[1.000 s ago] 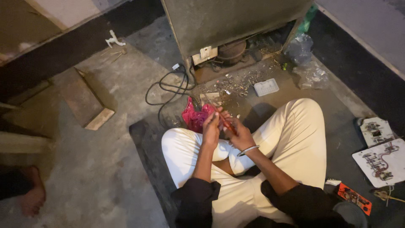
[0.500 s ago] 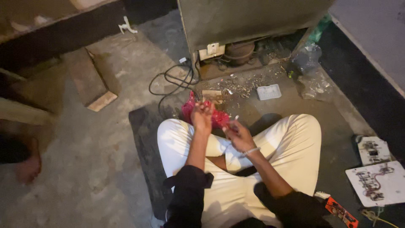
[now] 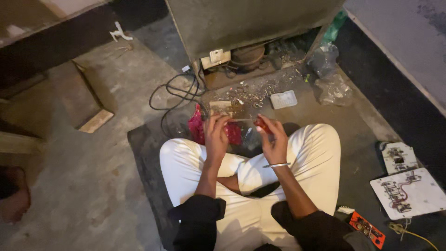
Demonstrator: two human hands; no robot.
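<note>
**Both hands on a screwdriver, above the lap**

I look down on crossed legs in white trousers on a dark floor mat. My right hand is closed around the red plastic handle of a slim screwdriver, and my left hand pinches the far end of its thin metal shaft, fingers together. Held this way, level between the two hands and just above the knees, the tool stays steady and close to my eyes. The shaft looks pale and narrow; its tip is hidden by the left fingers.

Just beyond the left hand lies a crumpled pink plastic bag, touching the mat. Farther off, a scatter of small metal scraps and a small pale rectangular tray lie before the open base of a grey metal cabinet, with a black cable looping to the left. White circuit boards lie on the floor at the right.
</note>
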